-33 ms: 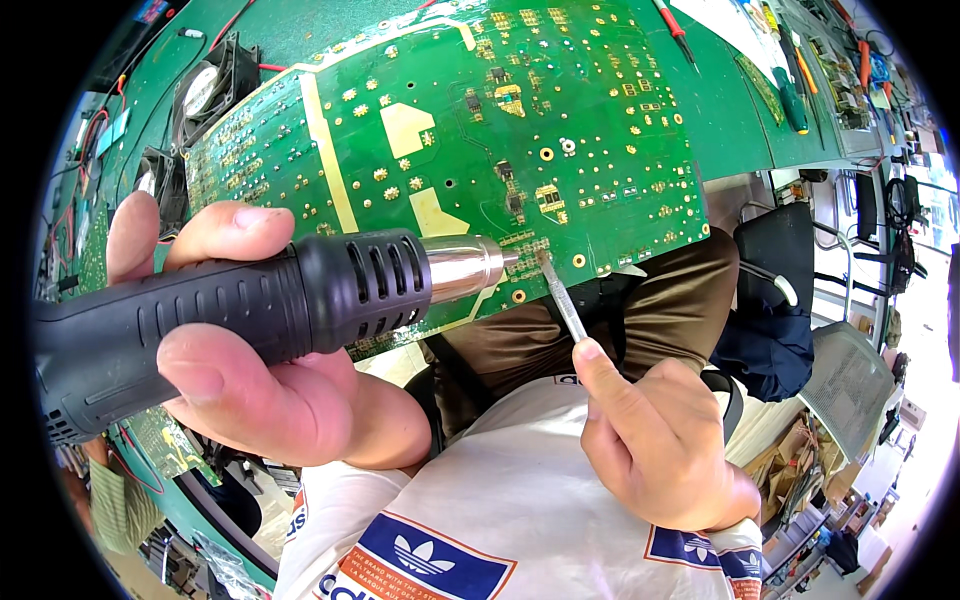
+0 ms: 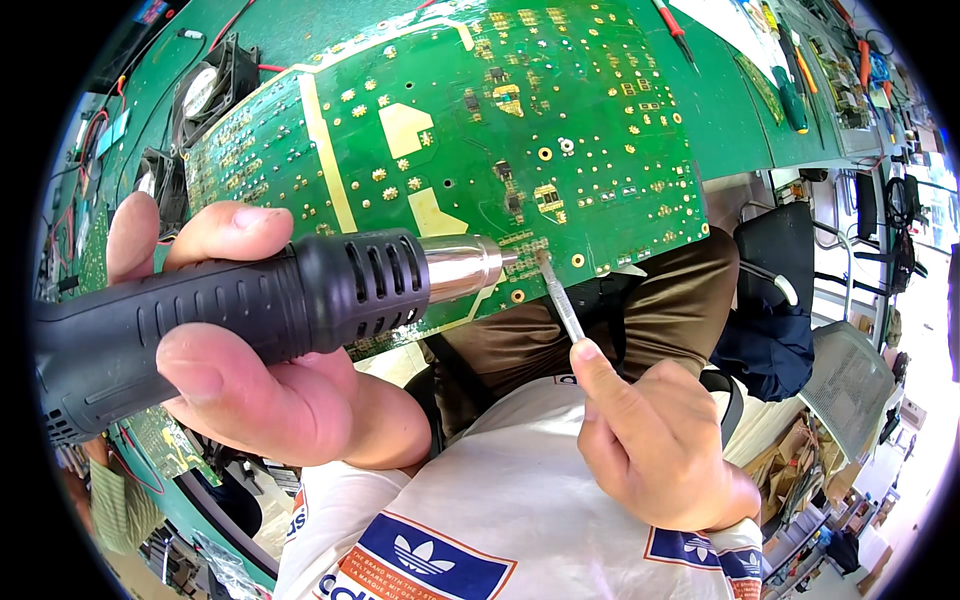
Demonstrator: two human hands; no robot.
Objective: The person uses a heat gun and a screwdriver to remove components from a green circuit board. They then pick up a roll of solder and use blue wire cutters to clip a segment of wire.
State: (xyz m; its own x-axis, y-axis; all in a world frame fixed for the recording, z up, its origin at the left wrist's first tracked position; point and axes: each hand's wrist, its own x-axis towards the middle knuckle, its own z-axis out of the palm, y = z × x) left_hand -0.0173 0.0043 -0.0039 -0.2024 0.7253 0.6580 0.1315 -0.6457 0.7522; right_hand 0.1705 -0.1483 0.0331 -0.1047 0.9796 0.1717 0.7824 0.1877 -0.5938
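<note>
A black hot air gun (image 2: 230, 300) lies in my left hand (image 2: 270, 390), fingers and thumb wrapped around its body. Its silver nozzle (image 2: 465, 265) points right, at a cluster of small pads and parts near the front edge of a large green circuit board (image 2: 400, 240). My right hand (image 2: 655, 430) is closed on a slim silver metal tool (image 2: 562, 298); its exact kind is unclear. The tool's tip meets that same cluster, just right of the nozzle. Whatever lies directly under the tip is too small to make out.
The board rests on a green-topped bench (image 2: 740, 120) and overhangs its front edge above my lap. Cooling fans (image 2: 215, 85) stand at its left. A red test probe (image 2: 675, 35) and a green-handled screwdriver (image 2: 790, 105) lie at the back right. A dark chair (image 2: 775, 260) stands to the right.
</note>
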